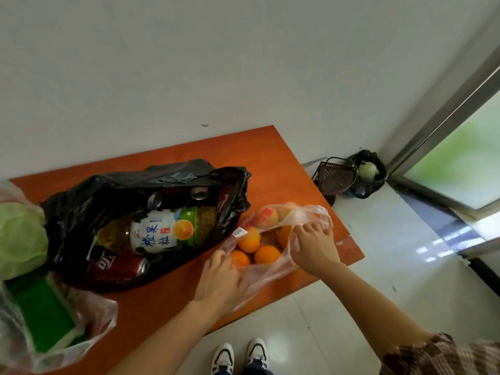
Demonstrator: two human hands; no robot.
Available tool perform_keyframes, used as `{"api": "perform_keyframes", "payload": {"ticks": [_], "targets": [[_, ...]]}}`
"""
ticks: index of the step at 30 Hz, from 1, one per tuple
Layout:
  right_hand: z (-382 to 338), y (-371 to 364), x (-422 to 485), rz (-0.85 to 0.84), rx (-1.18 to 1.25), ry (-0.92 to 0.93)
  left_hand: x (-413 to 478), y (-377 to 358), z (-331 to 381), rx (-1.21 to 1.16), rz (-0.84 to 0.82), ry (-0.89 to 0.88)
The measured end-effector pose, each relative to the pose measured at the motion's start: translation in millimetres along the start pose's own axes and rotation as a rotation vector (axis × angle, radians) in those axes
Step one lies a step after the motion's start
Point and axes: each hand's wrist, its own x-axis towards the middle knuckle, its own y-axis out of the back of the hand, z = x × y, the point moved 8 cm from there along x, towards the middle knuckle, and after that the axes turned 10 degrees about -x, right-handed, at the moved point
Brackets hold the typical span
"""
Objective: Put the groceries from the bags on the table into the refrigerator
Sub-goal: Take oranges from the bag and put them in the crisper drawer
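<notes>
Two white shoes (240, 353) stand on the pale floor at the bottom middle of the frame. Just above them, both forearms reach to the orange table (257, 158). The left hand (220, 277), fingers curled, grips the near edge of a thin clear bag (266, 278). The right hand (313, 247) pinches the right edge of the same bag. Inside it lie several oranges (266, 254), close to the table's right corner. To the left a black bag (108, 190) lies open, with a big juice bottle (159, 230) and a red can (119, 266) on its side. At lower left another clear bag holds a green box (40, 315), and a cabbage (19, 239) sits above it. Farther, in the room corner at right, a dustpan (335, 177) leans beside a bin (369, 177).
</notes>
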Motion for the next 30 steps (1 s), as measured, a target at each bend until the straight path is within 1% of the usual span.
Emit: {"api": "perform_keyframes", "payload": {"ticks": [1, 2, 4, 6, 8, 11, 15, 19, 23, 26, 30], "targets": [[-10.8, 12.0, 0.3, 0.069, 0.018, 0.046, 5.5, 8.8, 7.0, -0.024, 0.086, -0.073], [-23.4, 17.8, 1.4, 0.090, 0.053, 0.095, 10.7, 16.7, 15.4, -0.049, 0.165, -0.164], [-46.5, 12.3, 5.7, 0.026, 0.148, 0.168, 26.5, 11.0, 22.0, -0.092, 0.097, -0.213], [-58.8, -3.2, 9.6, -0.077, 0.244, 0.148, 40.9, -3.9, 13.7, -0.086, -0.036, -0.107], [-59.8, -14.8, 10.4, -0.129, 0.310, 0.072, 47.7, -17.2, -1.8, 0.014, -0.131, 0.028], [-57.8, -28.2, 5.5, -0.167, 0.313, 0.014, 42.3, -23.0, -15.8, 0.063, -0.194, 0.148], [-59.4, -41.0, 0.2, -0.208, 0.235, -0.012, 42.2, -27.8, -22.0, 0.020, -0.202, 0.226], [-66.9, -43.0, -6.4, -0.201, 0.181, 0.004, 42.8, -27.8, -22.2, -0.030, -0.174, 0.292], [-75.3, -46.1, -13.2, -0.176, 0.124, 0.017, 36.5, -39.9, -30.8, -0.112, -0.195, 0.334], [-71.0, -47.4, -14.2, -0.178, 0.131, -0.010, 35.7, -44.1, -40.3, -0.210, -0.186, 0.348], [-65.2, -42.8, -14.4, -0.149, 0.224, -0.032, 35.4, -35.1, -44.6, -0.378, -0.137, 0.383]]}}
